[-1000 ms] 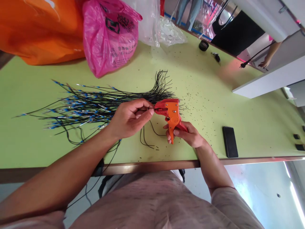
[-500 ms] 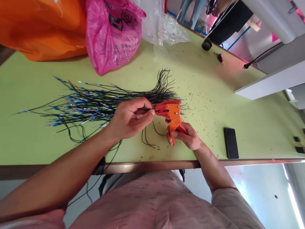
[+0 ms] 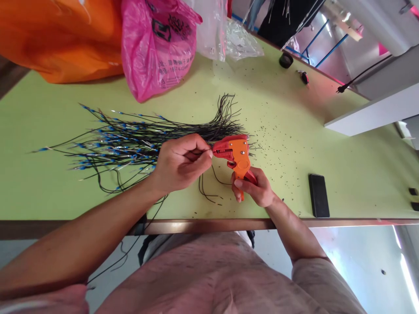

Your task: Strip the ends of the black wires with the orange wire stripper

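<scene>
My left hand point(image 3: 185, 163) pinches a thin black wire, its end at the jaws of an orange and red wire stripper point(image 3: 241, 153). Most of that wire is hidden by my fingers. My right hand point(image 3: 253, 187) is wrapped round the stripper's handles, holding it upright with its nose pointing left. Behind both hands lies a large bundle of black wires point(image 3: 193, 131), with blue sleeves and bare metallic tips at the left and loose black ends fanned out at the right. A few separate wires point(image 3: 206, 196) lie on the table below the stripper.
Tiny dark scraps are scattered over the green table point(image 3: 347, 152) on the right. A phone point(image 3: 318, 196) lies near the front edge. Orange point(image 3: 65, 43), pink point(image 3: 157, 56) and clear point(image 3: 242, 40) plastic bags stand behind. Black tape point(image 3: 286, 60) and small pliers point(image 3: 303, 77) lie back right.
The view has shifted slightly. Both hands, the wire and the stripper keep nearly the same positions. In the background, a person by the far table edge has moved.
</scene>
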The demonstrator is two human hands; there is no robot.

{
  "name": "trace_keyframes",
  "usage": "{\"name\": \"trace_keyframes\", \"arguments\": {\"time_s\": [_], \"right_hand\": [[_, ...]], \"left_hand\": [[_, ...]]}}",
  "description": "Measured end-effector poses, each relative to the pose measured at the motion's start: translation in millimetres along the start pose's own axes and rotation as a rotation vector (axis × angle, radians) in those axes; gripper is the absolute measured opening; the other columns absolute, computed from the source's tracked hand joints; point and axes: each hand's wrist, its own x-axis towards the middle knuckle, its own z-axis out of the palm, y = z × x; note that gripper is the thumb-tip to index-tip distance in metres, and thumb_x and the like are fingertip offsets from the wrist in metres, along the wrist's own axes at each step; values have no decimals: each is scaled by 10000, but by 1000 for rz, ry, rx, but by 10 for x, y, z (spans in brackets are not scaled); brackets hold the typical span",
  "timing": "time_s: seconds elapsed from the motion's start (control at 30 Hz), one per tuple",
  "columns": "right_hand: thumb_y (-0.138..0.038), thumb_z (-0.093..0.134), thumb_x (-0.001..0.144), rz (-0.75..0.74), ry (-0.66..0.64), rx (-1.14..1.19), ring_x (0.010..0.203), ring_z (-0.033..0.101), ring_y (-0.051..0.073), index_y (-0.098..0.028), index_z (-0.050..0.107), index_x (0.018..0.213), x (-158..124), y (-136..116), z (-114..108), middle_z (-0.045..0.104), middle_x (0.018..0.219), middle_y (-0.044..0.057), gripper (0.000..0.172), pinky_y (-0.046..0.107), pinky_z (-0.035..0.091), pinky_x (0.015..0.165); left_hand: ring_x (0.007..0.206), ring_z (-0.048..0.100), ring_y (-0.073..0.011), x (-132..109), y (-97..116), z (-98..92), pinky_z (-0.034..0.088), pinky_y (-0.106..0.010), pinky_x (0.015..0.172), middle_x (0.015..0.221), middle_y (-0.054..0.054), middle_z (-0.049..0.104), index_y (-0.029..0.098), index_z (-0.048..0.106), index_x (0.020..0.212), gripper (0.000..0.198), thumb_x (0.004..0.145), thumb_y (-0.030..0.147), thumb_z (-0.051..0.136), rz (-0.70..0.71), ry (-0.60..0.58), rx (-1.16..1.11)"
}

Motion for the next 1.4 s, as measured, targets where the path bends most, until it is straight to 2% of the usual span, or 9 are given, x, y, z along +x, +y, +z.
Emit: {"name": "trace_keyframes", "arguments": {"time_s": [0.13,0.33,0.5,0.73,0.9,1.03,1.2,1.33,1.4], "right_hand": [[-520,826,1010,-65,99,-69,390,435,74,-223,578,799,16,56,11,546,511,-82,440,225,352,414],[-477,864,978,-86,-159,46,809,794,207,-162,723,1141,83,-9,-185,816,949,96,381,355,661,743],[-520,849,973,-157,-67,87,895,833,256,-177,721,1309,54,-100,-444,820,1039,99,497,437,693,817],[-587,869,905,-231,224,98,846,816,254,-260,726,1267,37,-191,-545,801,991,45,508,472,702,797],[-580,873,906,-228,260,107,865,829,265,-248,729,1274,37,-195,-546,801,994,47,516,477,708,808],[-571,861,920,-297,311,120,860,825,254,-248,727,1286,37,-209,-598,799,1012,44,506,478,718,819],[-644,857,906,-360,536,112,972,822,247,-269,691,1304,13,-265,-702,775,1059,40,572,472,720,930],[-713,844,900,-351,598,131,1088,819,252,-270,660,1341,-1,-277,-756,757,1086,35,652,440,707,973],[-699,851,906,-366,572,159,1091,822,242,-270,649,1347,3,-269,-755,759,1087,27,648,420,704,967]], "left_hand": [[397,289,-15,4,-30,17,166,-149,374,528,107,430,188,631,749,227,909,80,751,-25,9,1],[477,369,-51,62,-115,-24,254,-207,429,625,39,589,187,690,779,188,948,198,769,-43,29,86],[522,462,-108,38,-189,-97,376,-270,490,677,8,653,227,741,858,169,1008,306,743,-61,-47,205],[898,706,-213,-41,-333,-77,580,-368,863,961,-71,786,233,840,928,268,1083,283,627,281,-625,665],[912,750,-232,-114,-372,-108,598,-372,879,1012,-87,817,231,872,1085,363,1148,409,562,180,-833,723],[999,813,-218,-104,-297,-156,636,-330,917,1128,-81,861,240,813,1364,469,1186,497,464,24,-861,599],[1282,787,-313,-35,-286,-166,627,-465,1145,1358,-147,832,230,783,1390,463,1159,520,506,67,-664,670],[1183,827,-341,-32,-312,-173,671,-520,1044,1300,-137,859,223,561,1665,626,1145,570,520,-29,-682,804],[1186,823,-368,-66,-306,-190,673,-542,1018,1297,-161,855,207,593,1635,643,1135,604,515,-37,-705,875]]}}
